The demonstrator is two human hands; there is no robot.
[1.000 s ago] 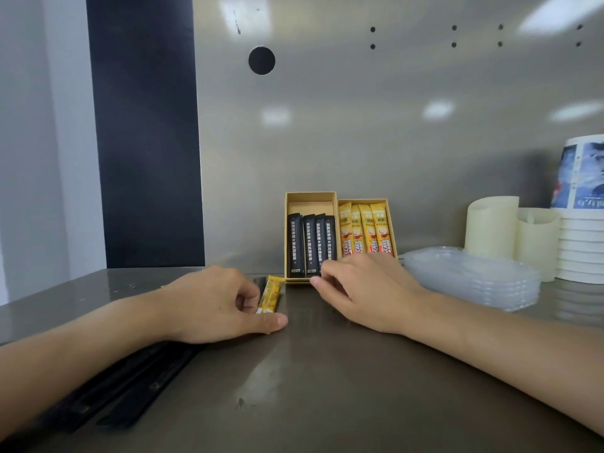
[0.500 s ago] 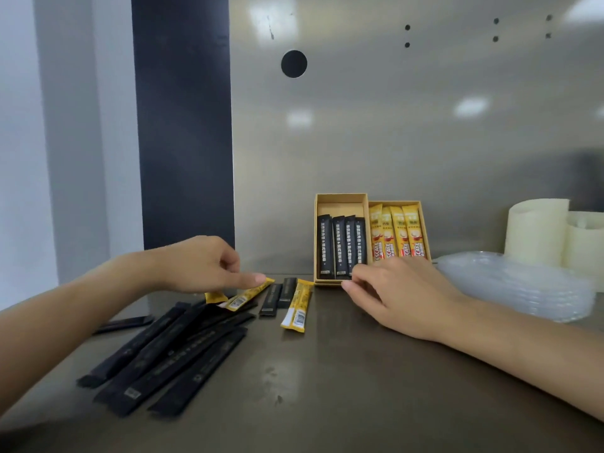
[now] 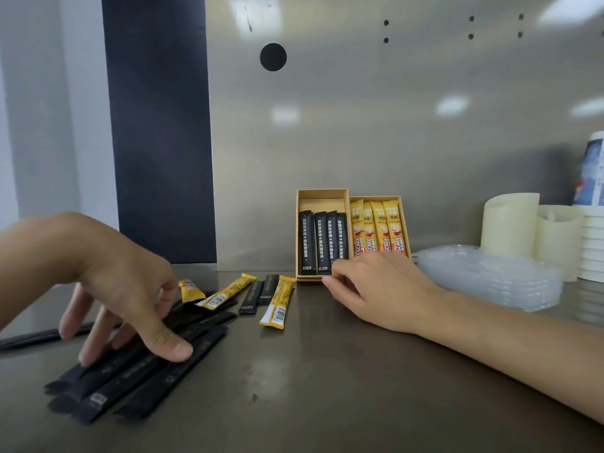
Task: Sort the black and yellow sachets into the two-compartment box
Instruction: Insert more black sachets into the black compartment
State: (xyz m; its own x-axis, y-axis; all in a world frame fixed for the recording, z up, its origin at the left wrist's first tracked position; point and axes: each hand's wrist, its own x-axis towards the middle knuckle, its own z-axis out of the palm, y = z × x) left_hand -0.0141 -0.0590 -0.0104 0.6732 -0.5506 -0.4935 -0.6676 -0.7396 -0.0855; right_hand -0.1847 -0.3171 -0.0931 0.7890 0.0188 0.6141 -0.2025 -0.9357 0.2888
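The tan two-compartment box [image 3: 327, 195] leans against the back wall, with several black sachets [image 3: 322, 243] in its left half and several yellow sachets [image 3: 379, 228] in its right half. A pile of loose black sachets [image 3: 130, 384] lies at the front left. My left hand [image 3: 124, 289] hovers over the pile with fingers spread, thumb and fingertips touching the sachets. Three loose yellow sachets [image 3: 277, 302] and two short black sachets [image 3: 258, 292] lie between pile and box. My right hand [image 3: 376, 289] rests at the box's front edge, fingers loosely curled.
A stack of clear plastic lids [image 3: 490, 276] sits right of the box. Behind it stand cream paper rolls [image 3: 510, 223] and a stack of paper cups [image 3: 591, 243]. A metal wall with a round hole [image 3: 273, 57] backs the dark counter [image 3: 327, 387].
My left hand has let go of the yellow sachet and moved left and toward me onto the black pile. My right hand has stayed at the box's front.
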